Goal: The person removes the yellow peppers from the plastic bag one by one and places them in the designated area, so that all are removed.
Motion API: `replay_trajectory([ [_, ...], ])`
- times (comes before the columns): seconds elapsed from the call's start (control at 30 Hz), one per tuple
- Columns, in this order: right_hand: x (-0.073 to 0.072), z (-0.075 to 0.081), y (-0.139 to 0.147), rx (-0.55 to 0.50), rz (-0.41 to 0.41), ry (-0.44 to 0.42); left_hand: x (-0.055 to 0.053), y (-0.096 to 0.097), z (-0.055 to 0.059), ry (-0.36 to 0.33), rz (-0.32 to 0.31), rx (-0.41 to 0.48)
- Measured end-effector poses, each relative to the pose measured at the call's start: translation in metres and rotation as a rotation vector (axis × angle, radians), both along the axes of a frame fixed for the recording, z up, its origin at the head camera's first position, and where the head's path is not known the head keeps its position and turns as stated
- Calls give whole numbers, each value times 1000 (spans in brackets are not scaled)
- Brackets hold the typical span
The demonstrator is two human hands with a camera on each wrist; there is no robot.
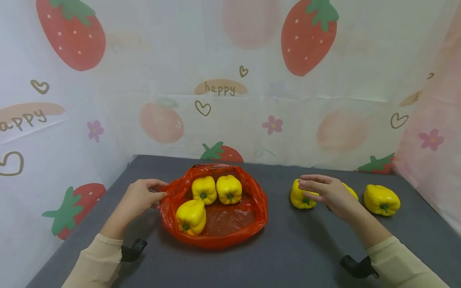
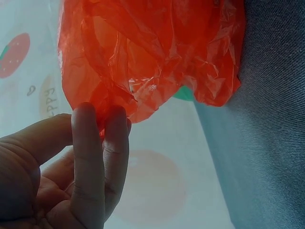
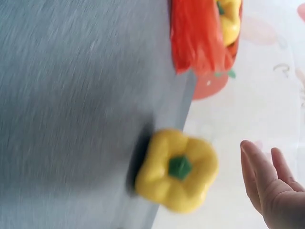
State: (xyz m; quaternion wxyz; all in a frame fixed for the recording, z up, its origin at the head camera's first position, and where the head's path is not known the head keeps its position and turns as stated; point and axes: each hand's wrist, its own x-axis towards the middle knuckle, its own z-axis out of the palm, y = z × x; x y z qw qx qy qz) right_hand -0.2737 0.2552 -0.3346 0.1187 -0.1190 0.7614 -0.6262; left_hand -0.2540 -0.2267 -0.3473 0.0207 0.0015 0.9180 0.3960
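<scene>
A red plastic bag (image 1: 261,216) stands with its mouth spread wide. Inside it are three yellow bell peppers, among them one at the near left (image 1: 191,218). My left hand (image 1: 142,198) pinches the bag's left rim; in the left wrist view its fingertips (image 2: 85,112) meet the thin plastic. My right hand (image 1: 333,196), fingers extended and holding nothing, hovers over the table at right. Just beyond its fingers sits a bell pepper (image 1: 300,198), shown stem-on in the right wrist view (image 3: 178,169). Another pepper (image 1: 351,191) is mostly hidden behind the right hand.
Farther right lies one more yellow bell pepper (image 1: 381,200). The dark grey tabletop (image 1: 259,264) ends at a pale printed cloth (image 1: 252,116) at the back and sides. Black wrist camera mounts (image 1: 356,267) jut from beside both sleeves.
</scene>
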Motion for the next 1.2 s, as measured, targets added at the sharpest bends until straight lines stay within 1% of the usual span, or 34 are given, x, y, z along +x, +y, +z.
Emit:
replay_trajectory([
  [0.2, 5, -1, -21, -52, 50, -55, -1, 0, 0, 4, -2, -6],
  [0.4, 7, -3, -38, -69, 81, -73, -1, 1, 1, 5, -7, 0],
  [0.73, 17, -2, -79, -35, 122, -150, -1, 0, 1, 9, -12, 1],
  [0.9, 20, -4, -98, -39, 143, -174, 0, 0, 1, 10, -13, -10],
  [1.2, 23, -10, -127, -55, 166, -238, -1, 0, -2, 10, -12, -9],
])
